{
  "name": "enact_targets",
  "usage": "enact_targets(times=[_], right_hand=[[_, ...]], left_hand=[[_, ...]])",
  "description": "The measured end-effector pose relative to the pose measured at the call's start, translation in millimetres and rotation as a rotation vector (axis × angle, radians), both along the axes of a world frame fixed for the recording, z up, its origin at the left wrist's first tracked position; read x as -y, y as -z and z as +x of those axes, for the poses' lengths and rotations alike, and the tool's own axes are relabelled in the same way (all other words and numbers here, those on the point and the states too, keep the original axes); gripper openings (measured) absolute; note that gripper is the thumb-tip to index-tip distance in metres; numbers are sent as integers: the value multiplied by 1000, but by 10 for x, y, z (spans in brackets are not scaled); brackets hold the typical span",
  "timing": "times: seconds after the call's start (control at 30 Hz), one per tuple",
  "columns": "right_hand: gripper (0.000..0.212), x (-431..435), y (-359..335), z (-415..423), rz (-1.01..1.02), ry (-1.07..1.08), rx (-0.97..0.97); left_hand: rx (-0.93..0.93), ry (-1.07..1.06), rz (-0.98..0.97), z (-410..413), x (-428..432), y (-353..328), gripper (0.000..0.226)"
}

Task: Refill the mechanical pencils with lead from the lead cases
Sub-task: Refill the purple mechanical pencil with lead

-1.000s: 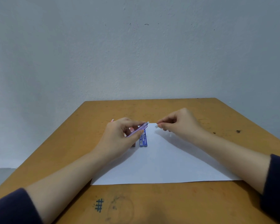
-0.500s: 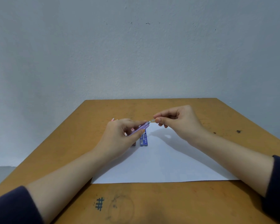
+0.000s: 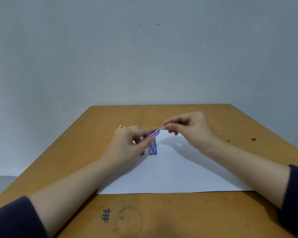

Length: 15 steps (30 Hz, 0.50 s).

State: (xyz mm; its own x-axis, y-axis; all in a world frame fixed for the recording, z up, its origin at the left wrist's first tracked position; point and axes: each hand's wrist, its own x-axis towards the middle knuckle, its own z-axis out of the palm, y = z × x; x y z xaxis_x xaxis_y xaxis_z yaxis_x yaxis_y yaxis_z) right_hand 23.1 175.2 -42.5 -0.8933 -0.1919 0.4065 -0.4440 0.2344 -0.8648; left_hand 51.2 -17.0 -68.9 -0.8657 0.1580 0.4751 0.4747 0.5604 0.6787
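My left hand grips a translucent purple mechanical pencil by its barrel, held just above the white paper. The pencil's white end points right, and my right hand pinches that end between thumb and forefinger. A blue lead case marked "PENCIL LEAD" lies on the paper under my left hand. Beside it, a reddish lead case is mostly hidden by my left hand. A pink pencil tip pokes out behind my left hand.
The wooden table has a pen-drawn hash mark near the front edge and dark spots at the right. A pale wall stands directly behind the table's far edge.
My right hand has risen and closed in on the pencil's white end, now pinching it. My left hand has tilted the pencil slightly upward.
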Motion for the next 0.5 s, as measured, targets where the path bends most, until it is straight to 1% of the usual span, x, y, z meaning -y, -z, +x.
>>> enact_targets(times=[0.13,0.23,0.5], right_hand=[[28,9,4,4,0,-8,-6],[28,23,27,13,-3,-8,-22],[23,60,41,76,-15,-48,-30]], left_hand=[[-6,-1,4,-3,-5,5,34],[-14,8,9,5,-1,5,31],[-60,20,3,-3,8,31,31]])
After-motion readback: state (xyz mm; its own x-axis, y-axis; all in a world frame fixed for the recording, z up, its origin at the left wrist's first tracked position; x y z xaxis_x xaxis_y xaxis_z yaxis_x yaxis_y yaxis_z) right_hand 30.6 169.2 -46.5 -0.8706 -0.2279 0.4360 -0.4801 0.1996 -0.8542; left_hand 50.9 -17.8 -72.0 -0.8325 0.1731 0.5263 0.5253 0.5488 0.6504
